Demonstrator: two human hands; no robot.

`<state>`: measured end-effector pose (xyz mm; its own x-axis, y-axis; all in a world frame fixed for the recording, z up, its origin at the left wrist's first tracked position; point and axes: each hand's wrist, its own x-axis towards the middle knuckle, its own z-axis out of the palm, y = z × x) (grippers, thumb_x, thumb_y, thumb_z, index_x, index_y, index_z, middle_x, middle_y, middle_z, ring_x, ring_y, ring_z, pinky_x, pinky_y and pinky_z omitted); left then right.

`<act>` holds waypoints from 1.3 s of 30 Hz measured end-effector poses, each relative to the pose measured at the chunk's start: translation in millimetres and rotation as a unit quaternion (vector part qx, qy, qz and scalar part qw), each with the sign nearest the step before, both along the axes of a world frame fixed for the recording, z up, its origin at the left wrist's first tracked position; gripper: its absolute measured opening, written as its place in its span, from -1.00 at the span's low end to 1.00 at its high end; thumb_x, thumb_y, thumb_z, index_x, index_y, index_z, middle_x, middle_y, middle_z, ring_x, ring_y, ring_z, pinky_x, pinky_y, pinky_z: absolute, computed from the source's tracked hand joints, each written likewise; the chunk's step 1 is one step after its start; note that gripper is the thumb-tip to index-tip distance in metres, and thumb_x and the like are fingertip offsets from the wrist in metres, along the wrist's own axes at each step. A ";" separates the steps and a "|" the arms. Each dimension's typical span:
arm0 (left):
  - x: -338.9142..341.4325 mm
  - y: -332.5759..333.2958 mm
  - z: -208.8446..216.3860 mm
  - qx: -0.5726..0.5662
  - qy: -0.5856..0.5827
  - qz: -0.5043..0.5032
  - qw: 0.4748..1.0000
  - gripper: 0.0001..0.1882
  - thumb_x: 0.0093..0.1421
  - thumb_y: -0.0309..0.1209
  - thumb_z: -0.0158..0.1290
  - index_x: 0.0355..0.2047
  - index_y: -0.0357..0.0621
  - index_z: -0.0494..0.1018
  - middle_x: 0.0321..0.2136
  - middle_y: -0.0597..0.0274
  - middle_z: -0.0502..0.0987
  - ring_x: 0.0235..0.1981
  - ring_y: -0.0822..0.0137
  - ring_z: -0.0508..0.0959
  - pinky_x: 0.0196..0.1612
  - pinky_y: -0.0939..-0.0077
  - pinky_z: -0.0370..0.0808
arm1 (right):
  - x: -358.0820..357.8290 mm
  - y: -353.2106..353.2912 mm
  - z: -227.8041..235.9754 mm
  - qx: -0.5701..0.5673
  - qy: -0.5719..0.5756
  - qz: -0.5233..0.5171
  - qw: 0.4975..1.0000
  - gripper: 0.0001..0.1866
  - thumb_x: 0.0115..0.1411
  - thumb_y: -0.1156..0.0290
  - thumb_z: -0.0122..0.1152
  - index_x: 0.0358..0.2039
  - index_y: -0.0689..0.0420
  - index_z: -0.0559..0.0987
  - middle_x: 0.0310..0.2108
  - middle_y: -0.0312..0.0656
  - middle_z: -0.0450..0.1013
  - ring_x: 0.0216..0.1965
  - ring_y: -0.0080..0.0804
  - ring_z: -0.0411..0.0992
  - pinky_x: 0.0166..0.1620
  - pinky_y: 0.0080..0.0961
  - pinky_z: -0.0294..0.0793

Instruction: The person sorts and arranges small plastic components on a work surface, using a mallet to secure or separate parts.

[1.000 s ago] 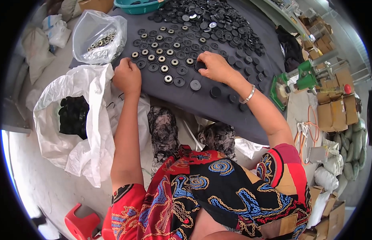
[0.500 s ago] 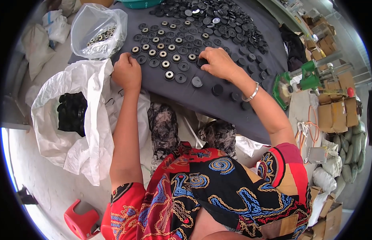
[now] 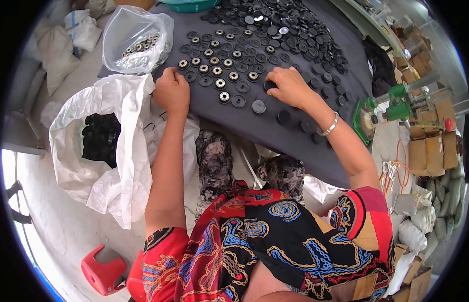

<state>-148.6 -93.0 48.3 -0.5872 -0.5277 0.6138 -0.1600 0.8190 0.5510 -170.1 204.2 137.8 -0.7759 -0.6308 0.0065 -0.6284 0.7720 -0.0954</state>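
Note:
My right hand is closed on a round black plastic cap, fingertips and thumb gripping its edge just over the table. At the table's left edge, by the white sack, my left hand is curled into a fist; whatever its fingers may hold is hidden. Between the hands lie rows of black discs, several with a shiny metal bearing set in the middle. A grey disc rests nearer my body, beside a thicker black cap.
A clear bag of bearings stands at the far left. Below it, an open white sack holds black parts. Loose black discs are heaped at the back. A green hand press sits at the right edge; a red stool is lower left.
The whole view has shifted, so everything appears further right. My right hand has moved slightly right and nearer with the cap. My left hand stays curled at the table edge.

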 end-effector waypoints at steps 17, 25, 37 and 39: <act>23.4 4.8 -2.2 0.132 0.054 -0.080 0.987 -0.93 0.07 -0.53 -0.01 -0.39 -0.22 0.41 -0.46 -0.04 0.48 -0.34 -0.09 0.48 -0.29 0.05 0.40 | 27.6 -67.6 1.2 -0.025 -0.028 0.104 0.994 -0.71 -0.05 0.59 0.30 -0.25 0.19 0.51 -0.29 -0.03 0.41 -0.21 0.03 0.44 -0.15 -0.15 0.44; 6.8 0.2 -6.9 0.120 0.062 -0.084 0.987 -0.92 0.08 -0.57 -0.02 -0.37 -0.27 0.39 -0.44 -0.12 0.47 -0.32 -0.13 0.47 -0.26 0.06 0.40 | 11.5 -71.0 1.7 -0.050 -0.017 0.121 0.991 -0.73 -0.07 0.63 0.28 -0.29 0.21 0.49 -0.27 -0.02 0.41 -0.19 0.04 0.44 -0.13 -0.17 0.45; 13.4 1.6 -0.4 0.097 0.055 -0.059 0.992 -0.93 0.08 -0.52 0.00 -0.38 -0.20 0.42 -0.48 0.02 0.50 -0.35 -0.03 0.50 -0.28 0.08 0.43 | 8.4 -68.6 -1.8 -0.087 -0.039 0.133 0.987 -0.69 -0.08 0.65 0.25 -0.27 0.22 0.44 -0.30 0.00 0.40 -0.22 0.07 0.43 -0.17 -0.15 0.44; 16.1 2.2 0.1 0.094 0.062 -0.052 0.992 -0.93 0.08 -0.51 0.01 -0.38 -0.18 0.42 -0.47 0.04 0.51 -0.36 -0.01 0.51 -0.31 0.08 0.44 | 7.9 -66.6 -3.0 -0.101 -0.050 0.130 0.985 -0.68 -0.09 0.64 0.24 -0.25 0.23 0.44 -0.30 0.00 0.40 -0.23 0.07 0.43 -0.17 -0.15 0.44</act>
<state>-132.6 -90.8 48.5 -0.5709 -0.5794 0.5817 -0.0009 0.7089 0.7053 -162.2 137.6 134.7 -0.5909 -0.8024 0.0838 -0.7824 0.5447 -0.3021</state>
